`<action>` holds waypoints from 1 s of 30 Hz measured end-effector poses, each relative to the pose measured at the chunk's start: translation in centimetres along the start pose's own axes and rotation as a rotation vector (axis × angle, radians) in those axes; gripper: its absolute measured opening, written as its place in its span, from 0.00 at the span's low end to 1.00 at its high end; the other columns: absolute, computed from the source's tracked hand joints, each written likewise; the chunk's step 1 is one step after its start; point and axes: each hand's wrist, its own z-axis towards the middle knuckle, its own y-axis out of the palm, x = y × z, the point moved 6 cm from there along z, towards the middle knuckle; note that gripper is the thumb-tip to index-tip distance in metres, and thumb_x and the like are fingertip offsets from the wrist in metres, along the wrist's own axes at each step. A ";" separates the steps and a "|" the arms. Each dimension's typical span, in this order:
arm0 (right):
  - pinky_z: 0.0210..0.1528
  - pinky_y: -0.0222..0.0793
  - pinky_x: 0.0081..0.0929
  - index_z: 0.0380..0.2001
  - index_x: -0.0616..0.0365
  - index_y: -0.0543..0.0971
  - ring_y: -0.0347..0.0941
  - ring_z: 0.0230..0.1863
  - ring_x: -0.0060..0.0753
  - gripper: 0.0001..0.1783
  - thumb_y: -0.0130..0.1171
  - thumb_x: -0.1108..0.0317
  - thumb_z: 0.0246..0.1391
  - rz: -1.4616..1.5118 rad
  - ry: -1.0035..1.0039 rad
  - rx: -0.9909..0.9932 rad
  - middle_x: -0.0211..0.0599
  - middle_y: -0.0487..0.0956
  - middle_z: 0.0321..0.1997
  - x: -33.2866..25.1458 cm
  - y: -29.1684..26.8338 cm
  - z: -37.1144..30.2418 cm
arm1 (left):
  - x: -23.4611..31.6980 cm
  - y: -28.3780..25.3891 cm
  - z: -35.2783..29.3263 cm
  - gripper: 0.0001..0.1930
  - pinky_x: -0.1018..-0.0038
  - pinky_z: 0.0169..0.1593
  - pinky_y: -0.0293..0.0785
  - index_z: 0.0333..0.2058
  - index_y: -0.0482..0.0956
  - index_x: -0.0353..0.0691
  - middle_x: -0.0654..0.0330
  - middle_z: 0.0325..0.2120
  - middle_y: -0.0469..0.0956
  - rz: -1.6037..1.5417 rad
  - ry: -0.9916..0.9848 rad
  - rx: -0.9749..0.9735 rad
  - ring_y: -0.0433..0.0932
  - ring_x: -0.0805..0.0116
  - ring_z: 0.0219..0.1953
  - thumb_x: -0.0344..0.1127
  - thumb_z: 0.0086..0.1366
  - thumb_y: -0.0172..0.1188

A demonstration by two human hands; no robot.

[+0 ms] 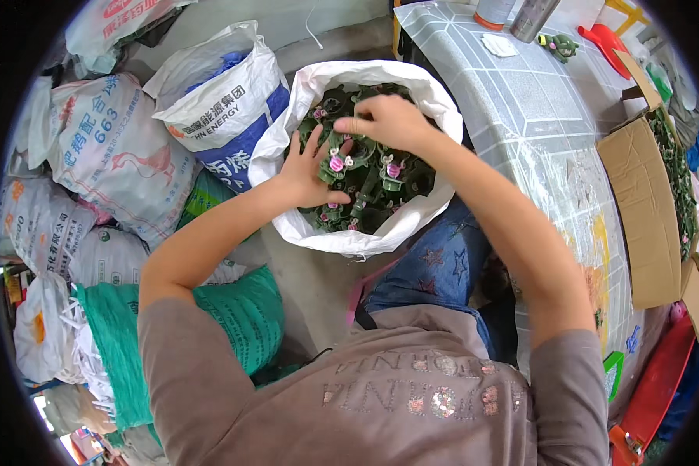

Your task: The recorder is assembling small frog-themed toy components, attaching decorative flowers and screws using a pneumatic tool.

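Note:
A white woven sack point(287, 155) with its rim rolled down stands in front of me. It is filled with small dark green pieces point(365, 203), several of which carry pink-and-white striped bits; their exact kind is hard to make out. My left hand point(309, 175) lies over the left side of this pile, fingers spread, touching pieces near a pink-striped one. Over the far part of the pile is my right hand point(392, 124), its thumb stretched to the left and apart from the bent fingers. Nothing shows in its grasp, though the fingertips are partly hidden.
Full white sacks point(124, 155) are stacked at the left, beside a blue-and-white sack point(225, 116) and a green sack point(245, 318). To the right stands a table with a grey checked cover point(520, 109), holding a cardboard box point(641, 210), a metal flask point(532, 19) and a small green figure point(559, 46).

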 end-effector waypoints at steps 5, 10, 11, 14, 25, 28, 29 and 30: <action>0.35 0.72 0.43 0.26 0.59 0.80 0.77 0.32 0.50 0.31 0.56 0.37 0.49 -0.251 0.023 0.016 0.47 0.79 0.25 5.6 4.2 -0.4 | -0.6 1.6 -0.3 0.52 0.36 0.63 0.36 0.68 0.39 0.50 0.47 0.68 0.38 0.051 -0.003 -0.054 0.31 0.42 0.69 0.75 0.54 0.46; 0.40 0.74 0.38 0.40 0.58 0.77 0.73 0.44 0.44 0.29 0.57 0.41 0.49 -0.466 -0.162 0.327 0.42 0.76 0.44 2.9 4.0 -3.1 | -0.5 0.8 0.5 0.54 0.39 0.65 0.36 0.68 0.38 0.51 0.44 0.68 0.35 -0.085 0.012 -0.185 0.29 0.40 0.69 0.75 0.52 0.49; 0.44 0.73 0.37 0.49 0.57 0.74 0.69 0.50 0.43 0.33 0.57 0.41 0.49 -0.478 -0.101 0.247 0.42 0.73 0.51 2.7 4.0 -3.5 | -1.1 0.1 0.6 0.54 0.42 0.65 0.38 0.68 0.41 0.50 0.44 0.68 0.35 -0.178 0.030 -0.145 0.30 0.39 0.69 0.74 0.52 0.51; 0.57 0.63 0.44 0.59 0.60 0.64 0.63 0.60 0.45 0.40 0.55 0.42 0.51 -0.546 -0.091 0.264 0.45 0.68 0.59 1.5 2.7 -6.3 | -2.0 -2.2 0.3 0.50 0.50 0.67 0.42 0.67 0.48 0.42 0.43 0.68 0.37 -0.536 0.034 0.174 0.37 0.40 0.69 0.67 0.55 0.56; 0.63 0.60 0.36 0.57 0.60 0.66 0.60 0.65 0.45 0.33 0.61 0.57 0.50 -0.388 -0.094 0.053 0.49 0.65 0.63 -3.4 -4.6 -17.4 | 6.3 -1.4 8.9 0.40 0.39 0.63 0.38 0.66 0.53 0.44 0.55 0.66 0.53 -0.053 0.255 0.431 0.47 0.57 0.69 0.65 0.62 0.44; 0.59 0.64 0.37 0.55 0.55 0.70 0.65 0.60 0.48 0.29 0.60 0.53 0.53 -0.239 0.095 0.195 0.44 0.67 0.62 -3.2 -12.3 -24.6 | 6.2 -1.7 9.0 0.42 0.38 0.63 0.36 0.67 0.50 0.44 0.55 0.66 0.53 -0.076 0.227 0.397 0.48 0.54 0.69 0.64 0.62 0.46; 0.59 0.64 0.37 0.54 0.55 0.72 0.67 0.59 0.48 0.29 0.59 0.51 0.54 -0.249 0.133 0.291 0.44 0.68 0.61 -2.2 -14.6 -27.0 | 5.1 -0.7 9.0 0.41 0.39 0.63 0.36 0.67 0.50 0.44 0.56 0.67 0.52 -0.037 0.213 0.432 0.47 0.55 0.69 0.62 0.62 0.48; 0.55 0.66 0.39 0.49 0.57 0.75 0.70 0.53 0.51 0.25 0.58 0.53 0.54 -0.296 0.163 0.431 0.47 0.73 0.54 -0.8 -17.2 -29.8 | 5.5 -0.8 9.5 0.42 0.40 0.63 0.37 0.67 0.49 0.43 0.56 0.67 0.50 -0.030 0.220 0.472 0.46 0.56 0.69 0.62 0.62 0.48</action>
